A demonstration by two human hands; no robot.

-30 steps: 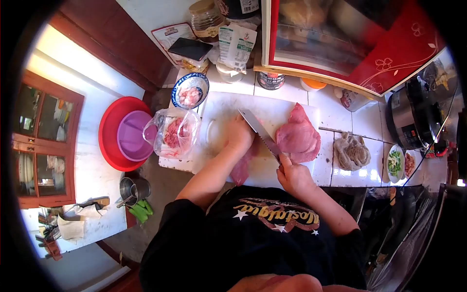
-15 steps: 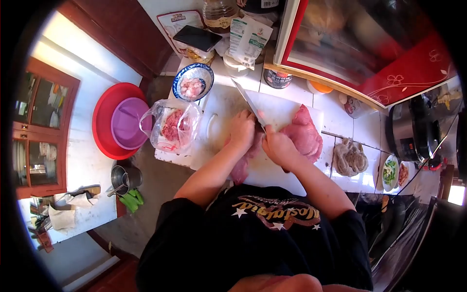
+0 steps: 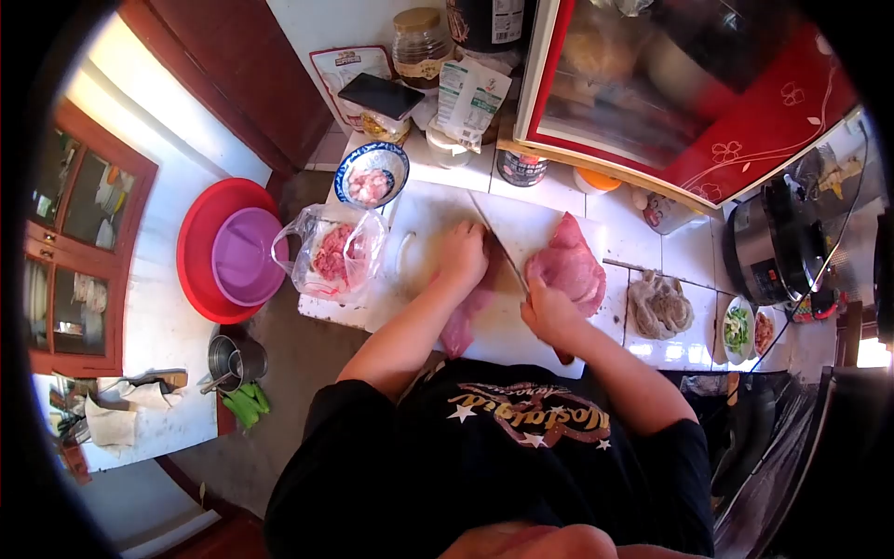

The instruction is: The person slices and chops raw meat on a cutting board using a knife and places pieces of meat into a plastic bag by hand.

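Note:
My right hand [image 3: 552, 315] is closed round the handle of a large knife [image 3: 501, 240], whose blade points up and left across the white cutting board [image 3: 503, 345]. Curled over the upper end of a strip of raw meat [image 3: 461, 326], my left hand [image 3: 463, 253] presses it to the board; its fingertips are partly hidden. The blade passes just right of these fingers. A bigger lump of raw meat [image 3: 566, 270] lies on the board, right of the knife.
Left of the board are a plastic bag of minced meat [image 3: 337, 261] and a blue-rimmed bowl [image 3: 372, 149] with pale pieces. A crumpled cloth [image 3: 659, 306] and a plate of chopped greens [image 3: 738, 331] lie right. A red-framed cabinet [image 3: 643, 182] overhangs the back. Nested basins [image 3: 196, 252] stand left.
My right hand has shifted right and toward my body with the knife, away from my left hand. The left hand stays on the meat strip. The camera view has tilted slightly.

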